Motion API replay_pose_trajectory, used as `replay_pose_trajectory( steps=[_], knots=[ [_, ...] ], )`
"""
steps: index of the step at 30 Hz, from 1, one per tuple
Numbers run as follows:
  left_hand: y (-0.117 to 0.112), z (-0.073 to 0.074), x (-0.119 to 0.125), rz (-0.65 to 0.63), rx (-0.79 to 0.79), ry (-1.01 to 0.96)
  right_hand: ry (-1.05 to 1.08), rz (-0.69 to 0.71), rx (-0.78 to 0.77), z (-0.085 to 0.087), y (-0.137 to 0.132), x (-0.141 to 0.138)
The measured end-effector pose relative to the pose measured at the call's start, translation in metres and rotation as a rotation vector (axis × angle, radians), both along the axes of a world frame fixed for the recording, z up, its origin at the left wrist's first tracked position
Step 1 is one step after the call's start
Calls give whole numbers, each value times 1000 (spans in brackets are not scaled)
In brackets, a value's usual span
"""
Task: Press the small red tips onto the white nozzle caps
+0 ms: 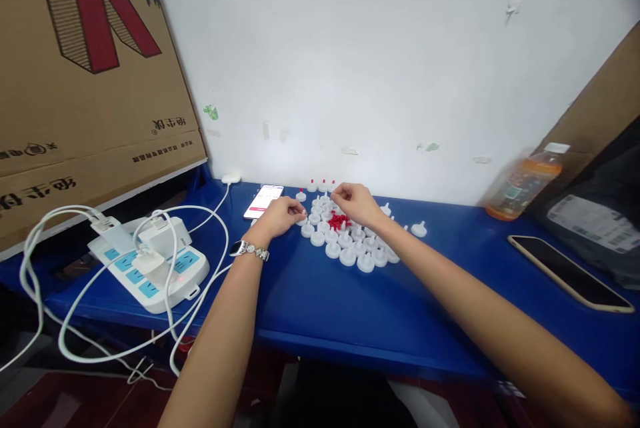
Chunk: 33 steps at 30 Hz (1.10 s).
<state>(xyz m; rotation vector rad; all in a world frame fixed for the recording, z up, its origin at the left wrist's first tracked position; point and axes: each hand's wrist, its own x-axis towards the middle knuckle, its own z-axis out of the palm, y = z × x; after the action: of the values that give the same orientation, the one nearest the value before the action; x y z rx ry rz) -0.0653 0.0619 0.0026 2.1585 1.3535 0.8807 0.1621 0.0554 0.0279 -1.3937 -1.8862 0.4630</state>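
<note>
Many white plastic nozzle caps, round at the base with a thin spout, stand in a cluster on the blue table. A heap of small red tips lies among them. Several nozzle caps with red tips on their spouts stand at the back by the wall. At the cluster's left edge, my left hand is closed with its fingertips on a white nozzle cap, partly hidden. My right hand is pinched above the back of the cluster; what its fingertips hold, if anything, is too small to see.
A lit phone lies behind my left hand. At left are a white power strip with looping cables and a large cardboard box. On the right stand an orange drink bottle, a dark phone and a dark package.
</note>
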Motion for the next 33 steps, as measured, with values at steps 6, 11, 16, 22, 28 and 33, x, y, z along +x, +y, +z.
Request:
replay_pose_trajectory(
  steps=[6,11,16,22,28,33],
  knots=[
    [-3,2,2,-47,-71,-34,-489,-3,-17,-1,18,3],
    [-4,3,4,-55,-55,-35,-624,22,-27,-2,23,2],
    [-2,1,5,-63,-68,-28,-608,47,-36,-1,21,7],
    [-3,-1,6,-73,-103,-114,-491,1,-17,1,15,13],
    [-8,6,3,-64,-165,-180,-414,-23,36,9,29,-13],
    [-4,8,-3,235,44,-87,-522,-2,63,13,61,-58]
  ],
)
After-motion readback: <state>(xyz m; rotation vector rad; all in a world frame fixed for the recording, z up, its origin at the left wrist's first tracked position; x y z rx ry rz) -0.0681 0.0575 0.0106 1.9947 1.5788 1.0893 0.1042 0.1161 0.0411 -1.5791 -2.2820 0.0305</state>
